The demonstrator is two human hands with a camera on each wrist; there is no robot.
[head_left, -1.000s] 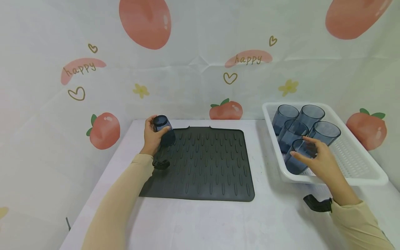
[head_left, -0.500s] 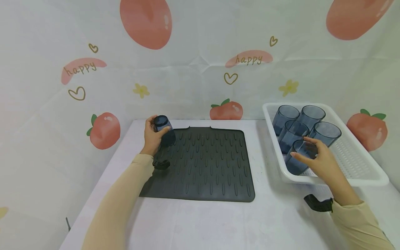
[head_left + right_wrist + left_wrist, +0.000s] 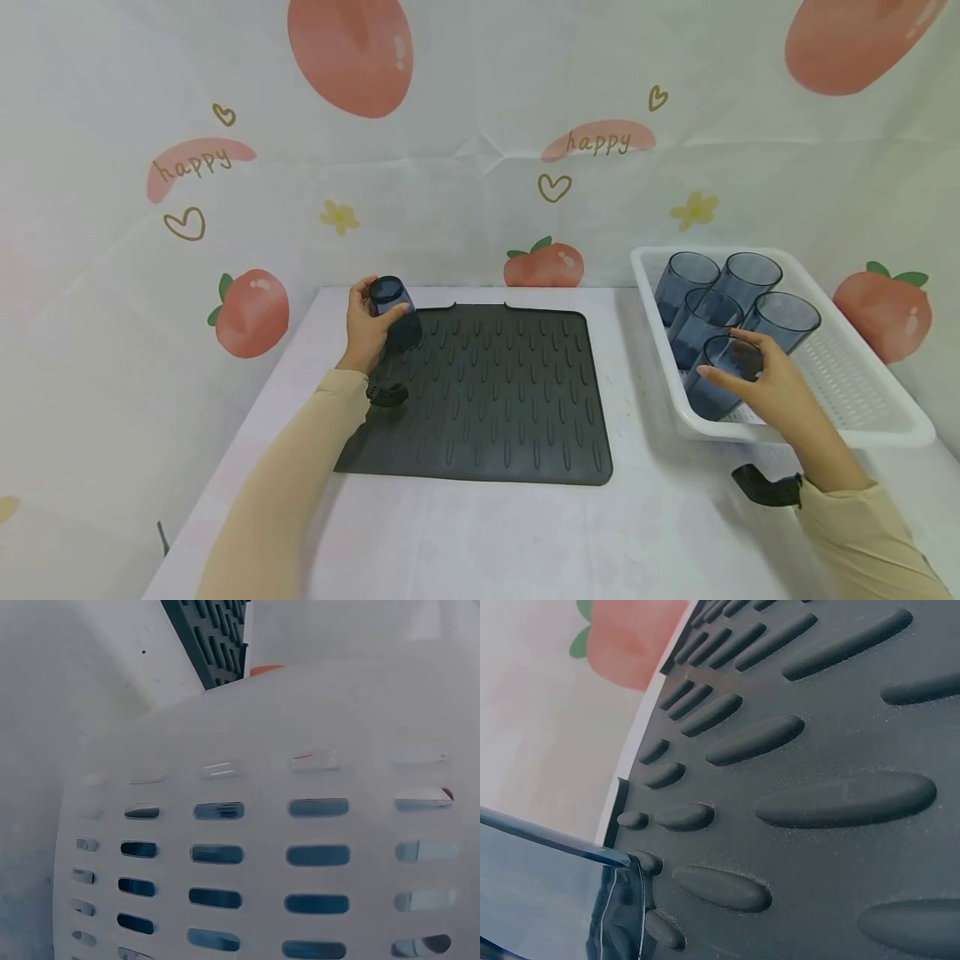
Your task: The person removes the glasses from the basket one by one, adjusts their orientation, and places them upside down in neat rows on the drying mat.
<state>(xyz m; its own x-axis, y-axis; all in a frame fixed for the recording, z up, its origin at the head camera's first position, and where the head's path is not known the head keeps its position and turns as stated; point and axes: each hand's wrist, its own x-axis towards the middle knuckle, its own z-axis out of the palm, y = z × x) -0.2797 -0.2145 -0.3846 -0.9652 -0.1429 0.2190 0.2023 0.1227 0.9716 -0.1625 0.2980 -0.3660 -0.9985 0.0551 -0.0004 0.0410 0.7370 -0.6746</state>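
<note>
At the far left corner of the dark ribbed drying mat (image 3: 487, 408), my left hand (image 3: 363, 335) grips a blue-tinted drinking glass (image 3: 406, 333), its thick base facing up. In the left wrist view this glass (image 3: 540, 889) stands mouth down, its rim right at the mat's surface. My right hand (image 3: 780, 390) reaches into the white basket (image 3: 888, 435), thumb and fingers around the top of the nearest blue glass (image 3: 707, 395), which leans with its mouth up. The right wrist view shows the slotted basket wall (image 3: 255, 724), hiding that hand.
Several more blue glasses (image 3: 703, 321) fill the basket's left half, mouths up; its right half shows a bare perforated floor. White table cloth (image 3: 480, 533) surrounds the mat. A fruit-printed backdrop (image 3: 450, 208) hangs right behind the table's far edge.
</note>
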